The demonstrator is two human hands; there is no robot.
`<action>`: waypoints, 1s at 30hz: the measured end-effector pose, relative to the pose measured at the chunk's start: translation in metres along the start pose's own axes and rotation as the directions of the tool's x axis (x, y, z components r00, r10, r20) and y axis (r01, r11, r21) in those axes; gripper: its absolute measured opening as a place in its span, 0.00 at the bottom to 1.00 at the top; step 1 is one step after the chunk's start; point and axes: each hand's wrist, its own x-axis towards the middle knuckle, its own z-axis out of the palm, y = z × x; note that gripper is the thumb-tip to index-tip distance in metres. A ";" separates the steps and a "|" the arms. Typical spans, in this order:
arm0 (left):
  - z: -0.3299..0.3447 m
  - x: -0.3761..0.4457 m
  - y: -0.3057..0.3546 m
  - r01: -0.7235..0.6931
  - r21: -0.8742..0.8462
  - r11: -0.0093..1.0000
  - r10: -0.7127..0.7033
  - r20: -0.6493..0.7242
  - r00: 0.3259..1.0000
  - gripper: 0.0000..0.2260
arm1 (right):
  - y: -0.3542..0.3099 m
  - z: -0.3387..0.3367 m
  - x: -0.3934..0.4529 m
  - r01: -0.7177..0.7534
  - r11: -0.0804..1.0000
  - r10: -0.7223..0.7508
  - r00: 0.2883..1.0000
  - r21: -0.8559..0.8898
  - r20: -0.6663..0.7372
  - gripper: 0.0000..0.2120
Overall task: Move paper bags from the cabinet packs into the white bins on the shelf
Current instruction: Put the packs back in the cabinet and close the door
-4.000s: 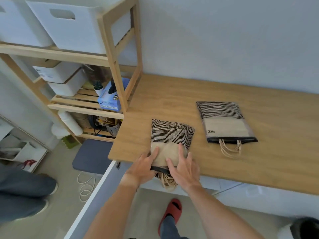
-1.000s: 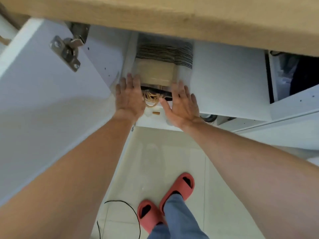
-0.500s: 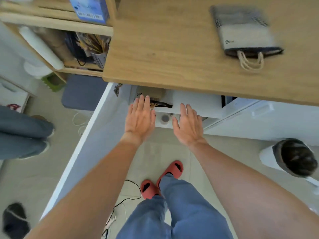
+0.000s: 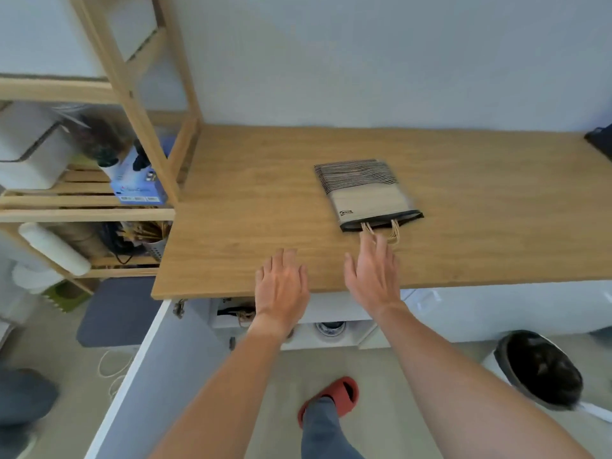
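Observation:
A pack of striped brown paper bags (image 4: 367,193) lies flat on the wooden countertop (image 4: 251,207), its rope handles toward me. My right hand (image 4: 372,271) hovers open over the counter's front edge, fingertips just short of those handles. My left hand (image 4: 282,283) is open too, flat above the counter edge, holding nothing. Under the counter, a second pack (image 4: 236,314) shows only as a dark edge with rope handles inside the open cabinet. A white bin (image 4: 31,150) sits on the wooden shelf (image 4: 139,104) at the left.
The white cabinet door (image 4: 142,376) stands open at lower left. A blue box (image 4: 140,188), a metal utensil holder (image 4: 150,243) and a white roll (image 4: 54,248) fill the lower shelves. A black-lined bin (image 4: 543,372) stands on the floor at right. Another person's leg (image 4: 23,395) is at far left.
The pack I held on the counter now sits in the cabinet. Both hands have left it and risen above the counter edge, the right one nearing the other pack.

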 end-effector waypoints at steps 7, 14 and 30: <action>0.026 0.093 0.043 0.118 -0.136 0.984 -0.106 0.092 0.990 0.20 | 0.061 -0.016 0.106 -0.120 0.990 0.122 0.992 -0.075 0.027 0.27; 0.057 0.171 0.085 0.253 -0.297 0.921 -0.200 0.197 0.960 0.18 | 0.097 0.004 0.178 -0.162 0.986 0.167 0.973 -0.046 0.160 0.31; 0.093 0.204 0.123 0.174 0.042 0.984 -0.179 0.242 0.954 0.17 | 0.130 0.062 0.194 -0.103 0.986 0.131 0.963 -0.128 0.236 0.38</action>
